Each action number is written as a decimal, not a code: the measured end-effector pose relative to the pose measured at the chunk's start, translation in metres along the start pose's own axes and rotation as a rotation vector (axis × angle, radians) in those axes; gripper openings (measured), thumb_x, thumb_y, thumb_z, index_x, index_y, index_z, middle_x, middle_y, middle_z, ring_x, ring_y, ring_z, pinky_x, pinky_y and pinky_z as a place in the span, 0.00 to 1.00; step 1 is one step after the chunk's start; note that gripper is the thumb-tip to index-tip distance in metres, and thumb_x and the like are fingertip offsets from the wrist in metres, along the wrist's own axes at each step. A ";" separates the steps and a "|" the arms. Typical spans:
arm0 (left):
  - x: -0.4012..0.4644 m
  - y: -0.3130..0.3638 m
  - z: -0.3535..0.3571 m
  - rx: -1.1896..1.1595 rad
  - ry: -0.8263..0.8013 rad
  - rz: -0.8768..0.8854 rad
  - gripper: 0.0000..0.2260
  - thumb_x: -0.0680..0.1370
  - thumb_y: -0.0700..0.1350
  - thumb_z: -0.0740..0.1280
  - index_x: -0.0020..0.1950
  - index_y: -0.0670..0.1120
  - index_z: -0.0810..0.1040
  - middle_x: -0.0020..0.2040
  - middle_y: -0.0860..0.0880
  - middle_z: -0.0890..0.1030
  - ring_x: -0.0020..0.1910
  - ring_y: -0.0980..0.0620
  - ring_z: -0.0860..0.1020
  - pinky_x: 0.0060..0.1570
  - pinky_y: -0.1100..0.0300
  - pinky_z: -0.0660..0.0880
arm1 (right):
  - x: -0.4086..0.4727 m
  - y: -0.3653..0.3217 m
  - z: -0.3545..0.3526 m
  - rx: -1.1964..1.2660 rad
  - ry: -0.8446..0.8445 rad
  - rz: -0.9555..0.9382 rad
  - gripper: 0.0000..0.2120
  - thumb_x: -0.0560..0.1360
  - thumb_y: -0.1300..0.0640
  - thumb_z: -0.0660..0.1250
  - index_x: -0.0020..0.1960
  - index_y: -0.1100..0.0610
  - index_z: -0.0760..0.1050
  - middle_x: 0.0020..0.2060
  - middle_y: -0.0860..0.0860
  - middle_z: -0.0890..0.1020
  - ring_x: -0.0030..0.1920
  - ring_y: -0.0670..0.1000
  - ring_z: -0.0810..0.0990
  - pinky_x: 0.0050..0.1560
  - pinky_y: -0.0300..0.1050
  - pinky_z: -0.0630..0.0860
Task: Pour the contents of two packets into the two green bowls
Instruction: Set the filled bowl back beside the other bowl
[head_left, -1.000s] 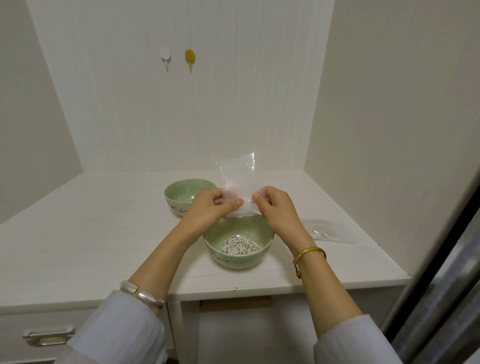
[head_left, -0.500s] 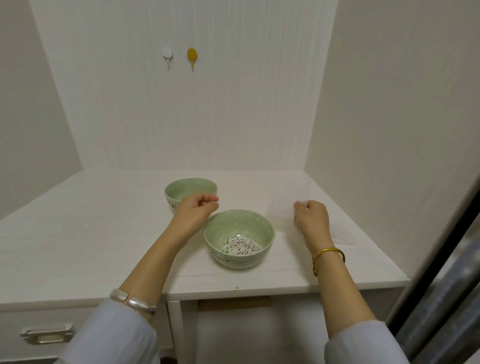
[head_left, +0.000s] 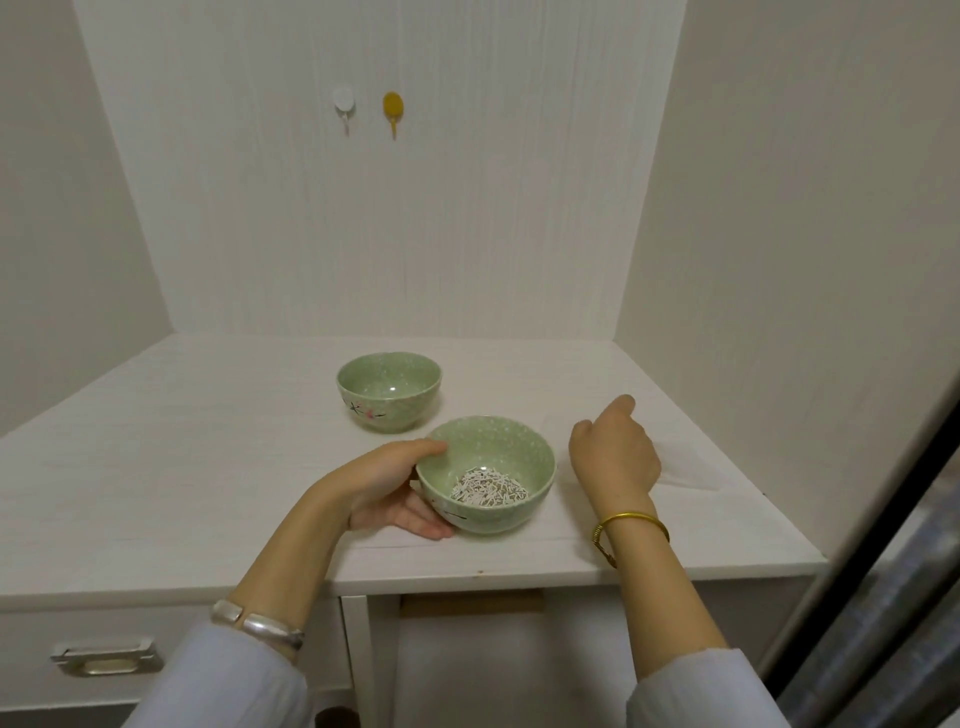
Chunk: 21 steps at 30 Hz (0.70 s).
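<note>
Our left hand (head_left: 387, 486) cups the near speckled green ceramic bowl (head_left: 485, 475), its grip curled around the rounded wall; white slivers (head_left: 488, 488) lie heaped inside. Beyond that grip stands the far green bowl (head_left: 388, 391). Our right hand (head_left: 613, 452), loosely curled and empty, hovers over a flat clear plastic packet (head_left: 685, 470) on the white wood-grain surface (head_left: 182, 441).

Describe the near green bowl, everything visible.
The near bowl is pale green, speckled and glossy like glazed ceramic, with a dark painted mark low on its outside. It stands upright near the table's front edge, holding a small heap of white slivers. The left hand cups its left side, thumb on the rim.
</note>
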<state>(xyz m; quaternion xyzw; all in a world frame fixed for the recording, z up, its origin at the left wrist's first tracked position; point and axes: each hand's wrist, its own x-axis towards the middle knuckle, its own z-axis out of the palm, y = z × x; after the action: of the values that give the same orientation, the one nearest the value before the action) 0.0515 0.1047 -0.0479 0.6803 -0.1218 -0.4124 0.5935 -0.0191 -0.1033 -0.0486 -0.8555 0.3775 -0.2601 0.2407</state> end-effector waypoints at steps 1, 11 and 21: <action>-0.001 -0.002 0.000 -0.078 -0.065 -0.027 0.20 0.78 0.49 0.57 0.64 0.38 0.67 0.44 0.33 0.83 0.37 0.39 0.83 0.33 0.54 0.81 | -0.001 -0.002 -0.001 0.022 0.002 -0.009 0.12 0.75 0.62 0.55 0.58 0.64 0.63 0.35 0.55 0.76 0.34 0.56 0.72 0.29 0.42 0.62; 0.001 -0.016 0.018 -0.571 -0.174 0.077 0.29 0.64 0.36 0.58 0.66 0.40 0.67 0.60 0.34 0.75 0.48 0.33 0.81 0.44 0.37 0.78 | -0.006 -0.004 -0.004 0.201 -0.069 -0.057 0.11 0.76 0.59 0.57 0.56 0.61 0.67 0.43 0.57 0.79 0.41 0.57 0.74 0.38 0.45 0.67; -0.001 0.006 0.037 -0.637 -0.099 0.249 0.24 0.73 0.34 0.55 0.68 0.47 0.65 0.70 0.38 0.67 0.57 0.31 0.75 0.42 0.38 0.79 | -0.006 -0.001 -0.008 0.249 -0.099 -0.057 0.09 0.77 0.61 0.53 0.51 0.62 0.70 0.42 0.55 0.76 0.42 0.58 0.74 0.40 0.45 0.68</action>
<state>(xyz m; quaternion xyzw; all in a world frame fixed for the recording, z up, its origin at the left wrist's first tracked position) 0.0265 0.0779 -0.0407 0.4198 -0.0977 -0.3865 0.8154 -0.0270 -0.0995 -0.0438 -0.8412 0.3054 -0.2690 0.3561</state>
